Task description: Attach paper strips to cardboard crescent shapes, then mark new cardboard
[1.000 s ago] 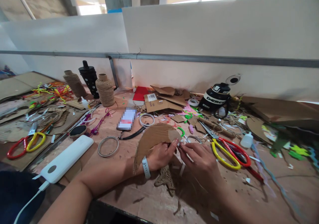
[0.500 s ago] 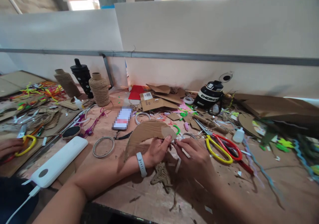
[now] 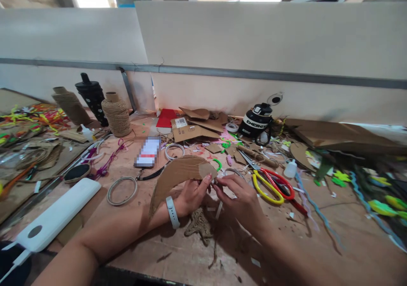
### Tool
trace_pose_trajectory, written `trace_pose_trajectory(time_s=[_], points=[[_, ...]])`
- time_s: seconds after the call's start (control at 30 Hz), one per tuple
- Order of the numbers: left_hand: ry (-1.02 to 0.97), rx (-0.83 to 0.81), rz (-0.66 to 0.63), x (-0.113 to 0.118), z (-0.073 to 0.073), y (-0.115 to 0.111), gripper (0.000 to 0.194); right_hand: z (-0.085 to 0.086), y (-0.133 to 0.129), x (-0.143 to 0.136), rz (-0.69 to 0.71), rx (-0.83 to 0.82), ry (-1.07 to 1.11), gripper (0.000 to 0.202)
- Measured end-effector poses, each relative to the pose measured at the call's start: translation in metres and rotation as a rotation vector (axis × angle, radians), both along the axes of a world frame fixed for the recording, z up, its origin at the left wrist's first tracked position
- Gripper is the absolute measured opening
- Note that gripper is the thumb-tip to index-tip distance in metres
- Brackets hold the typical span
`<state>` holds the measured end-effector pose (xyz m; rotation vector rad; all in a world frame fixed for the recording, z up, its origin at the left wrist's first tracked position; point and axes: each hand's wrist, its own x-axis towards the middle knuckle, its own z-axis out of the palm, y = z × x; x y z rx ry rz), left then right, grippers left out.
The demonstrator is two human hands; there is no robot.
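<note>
My left hand (image 3: 192, 197), with a pale band on its wrist, grips a crescent-shaped piece of brown cardboard (image 3: 173, 173) near its right end. The thumb lies along the cardboard's edge. My right hand (image 3: 243, 199) is closed in a pinch right at that end, its fingertips close to the left ones; whatever they pinch is too small to make out. A star wound from brown twine (image 3: 199, 225) lies on the table just below my hands. Right of my right hand rest yellow-handled scissors (image 3: 270, 188) and red-handled scissors (image 3: 284, 186), overlapping.
Twine spools (image 3: 116, 118), a phone (image 3: 148, 152) and a white power bank (image 3: 59, 214) lie to the left. Cardboard scraps (image 3: 193, 131) and a black bottle (image 3: 256, 122) stand at the back. Tape rings (image 3: 122, 190) and a small glue bottle (image 3: 290, 168) are nearby.
My view has turned slightly right, so the table's things sit further left. Another person's hand with yellow-handled scissors at the far left has left the view. My hands keep nearly the same hold.
</note>
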<state>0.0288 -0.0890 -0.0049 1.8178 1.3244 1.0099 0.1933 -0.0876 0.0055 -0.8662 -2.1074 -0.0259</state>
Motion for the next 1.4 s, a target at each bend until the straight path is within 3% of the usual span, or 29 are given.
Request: trace_pose_trajectory(time_s=[0.2, 0.67, 1.0, 1.23, 1.4], points=[[0.045, -0.046, -0.011, 0.000, -0.005, -0.001, 0.044, -0.001, 0.001, 0.002, 0.007, 0.001, -0.008, 0.012], [-0.024, 0.044, -0.025, 0.000, -0.005, 0.002, 0.038, -0.007, 0.003, 0.003, -0.008, 0.036, -0.033, 0.010], [0.155, -0.082, -0.066, -0.004, -0.003, -0.003, 0.040, -0.013, -0.004, 0.001, -0.038, 0.102, -0.159, 0.011], [0.026, -0.028, -0.032, 0.000, -0.014, 0.004, 0.049, -0.006, 0.002, 0.002, -0.025, 0.091, -0.097, 0.012], [-0.091, 0.009, -0.040, -0.001, -0.014, 0.009, 0.040, -0.005, 0.004, 0.001, -0.014, 0.066, -0.079, 0.011]])
